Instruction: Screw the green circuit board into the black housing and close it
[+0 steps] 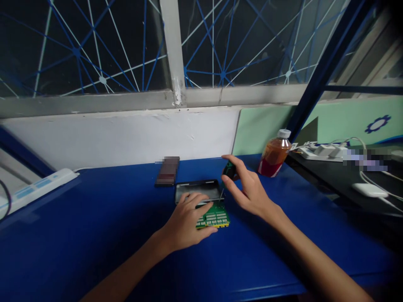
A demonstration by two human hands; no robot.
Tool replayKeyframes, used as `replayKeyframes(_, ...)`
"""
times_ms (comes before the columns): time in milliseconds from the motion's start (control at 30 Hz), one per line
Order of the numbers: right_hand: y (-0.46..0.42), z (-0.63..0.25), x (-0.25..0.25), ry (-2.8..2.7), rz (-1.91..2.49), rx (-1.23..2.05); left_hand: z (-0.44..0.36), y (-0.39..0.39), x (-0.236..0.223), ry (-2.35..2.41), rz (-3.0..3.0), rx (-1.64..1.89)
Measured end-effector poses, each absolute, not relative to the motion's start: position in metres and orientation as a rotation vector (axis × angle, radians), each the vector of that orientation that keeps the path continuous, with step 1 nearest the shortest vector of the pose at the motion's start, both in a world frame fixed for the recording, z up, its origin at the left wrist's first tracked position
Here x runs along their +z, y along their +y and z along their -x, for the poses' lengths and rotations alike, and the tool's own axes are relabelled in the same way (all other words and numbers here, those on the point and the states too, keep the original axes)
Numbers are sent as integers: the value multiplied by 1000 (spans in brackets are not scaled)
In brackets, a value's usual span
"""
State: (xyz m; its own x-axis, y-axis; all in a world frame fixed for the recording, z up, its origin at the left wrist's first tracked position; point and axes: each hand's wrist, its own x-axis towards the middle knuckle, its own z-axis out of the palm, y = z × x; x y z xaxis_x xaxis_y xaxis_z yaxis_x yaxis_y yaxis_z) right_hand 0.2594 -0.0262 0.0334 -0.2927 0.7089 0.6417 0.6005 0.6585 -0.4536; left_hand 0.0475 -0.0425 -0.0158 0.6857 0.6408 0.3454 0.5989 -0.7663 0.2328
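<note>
A green circuit board [217, 216] with rows of light rectangular parts and a yellow near edge lies on the blue table. My left hand [189, 222] grips its left side, fingers across the far part and thumb along the near edge; that side is hidden under the hand. My right hand [248, 188] is closed round the dark green handle of a screwdriver [229, 169]. The screwdriver's thin shaft slants down, its tip at the board's far right part; whether it sits in a screw is too small to tell. Just behind the board is an open black plastic case [198, 186].
A dark phone-like slab [168, 171] lies behind the case. To the right stands a drink bottle [276, 153] with a white cap. White power strips lie at the left [40, 188] and right [324, 152], with cables and a white adapter [369, 190]. Wall and window are behind.
</note>
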Motion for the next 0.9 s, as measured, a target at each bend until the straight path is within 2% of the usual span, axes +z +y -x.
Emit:
replayKeyframes(233,-26,-255,31,-1944,1000,82,-47,-43,-18,1001,-2822,652)
replayKeyframes(433,-23,-258,29,-1930,1033,182,-43,-41,-19,950,-2843,643)
replayKeyframes(600,-22,-257,28,-1858,1041,99,-40,-36,-18,926,-2800,622)
replayKeyframes(800,-26,-260,36,-1965,1001,285,-41,-35,-15,942,-2816,585)
replayKeyframes(900,-27,-259,36,-1930,990,213,-41,-37,-16,953,-2843,591)
